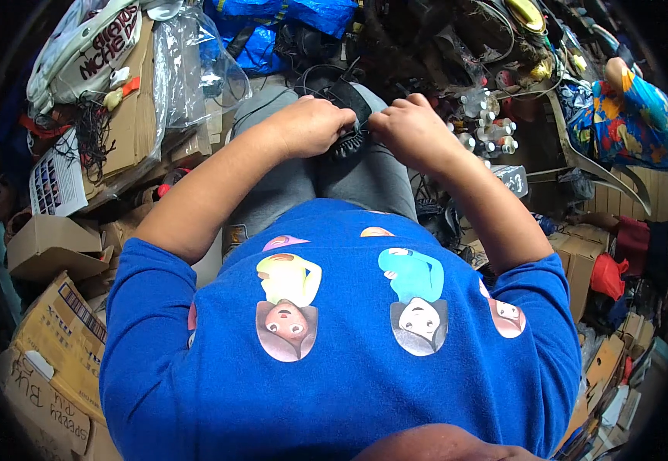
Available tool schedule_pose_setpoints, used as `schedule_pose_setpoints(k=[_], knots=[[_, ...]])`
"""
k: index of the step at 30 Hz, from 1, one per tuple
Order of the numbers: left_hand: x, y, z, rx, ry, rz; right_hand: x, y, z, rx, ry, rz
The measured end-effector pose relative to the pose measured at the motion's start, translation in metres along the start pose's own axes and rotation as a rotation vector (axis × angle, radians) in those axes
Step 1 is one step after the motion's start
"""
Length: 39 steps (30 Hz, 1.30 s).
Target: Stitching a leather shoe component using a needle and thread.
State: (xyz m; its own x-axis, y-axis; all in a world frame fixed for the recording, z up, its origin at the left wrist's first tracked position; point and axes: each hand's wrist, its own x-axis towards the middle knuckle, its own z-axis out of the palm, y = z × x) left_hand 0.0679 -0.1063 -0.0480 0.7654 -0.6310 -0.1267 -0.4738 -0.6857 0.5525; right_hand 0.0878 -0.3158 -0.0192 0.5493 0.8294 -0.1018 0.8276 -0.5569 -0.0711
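The person sits with a black thing [345, 144] in the lap, between the knees of grey trousers [272, 188]; it has a ridged, toothed-looking lower edge, and with both hands partly covering it, its exact kind cannot be told. The left hand [312, 124] is closed narrow on its left side, knuckles up, thumb and fingers bent in. The right hand [412, 129] is also curled, its fingertips at the right edge of the black thing, close across from the left hand; whether they pinch the thing itself or something thin beside it cannot be told. Both bare forearms come out of a blue shirt [357, 315] printed with cartoon figures. Beyond the knees lies a shiny blue bag [322, 17]. To the left, a clear plastic bag [199, 58] lies over flat cardboard [122, 131], with a white cloth bag [88, 65] near its top and a printed sheet [59, 178] lower down. At the lower left is a yellow box [65, 326], just below an open brown box [53, 246]. A group of small bottles [491, 134] sits right of the right hand, and farther right is another person in colourful clothing [634, 123].
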Motion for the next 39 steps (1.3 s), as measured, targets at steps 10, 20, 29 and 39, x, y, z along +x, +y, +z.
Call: schedule_pose_setpoints(k=[10, 20, 29, 39], knots=[[-0.043, -0.023, -0.004, 0.248, 0.13, 0.042, -0.012, 0.022, 0.02, 0.059, 0.055, -0.024], [-0.156, -0.084, -0.094, -0.836, 0.627, -0.113, -0.072, 0.085, 0.017, 1.828, 0.534, 0.572], [-0.098, 0.005, -0.101, -1.674, 0.235, 0.375, -0.018, 0.048, -0.007, 2.34, 0.086, -0.228], [-0.286, -0.111, -0.173, 0.469, 0.574, -0.752, -0.201, 0.142, 0.062, 0.492, -0.131, 0.857]])
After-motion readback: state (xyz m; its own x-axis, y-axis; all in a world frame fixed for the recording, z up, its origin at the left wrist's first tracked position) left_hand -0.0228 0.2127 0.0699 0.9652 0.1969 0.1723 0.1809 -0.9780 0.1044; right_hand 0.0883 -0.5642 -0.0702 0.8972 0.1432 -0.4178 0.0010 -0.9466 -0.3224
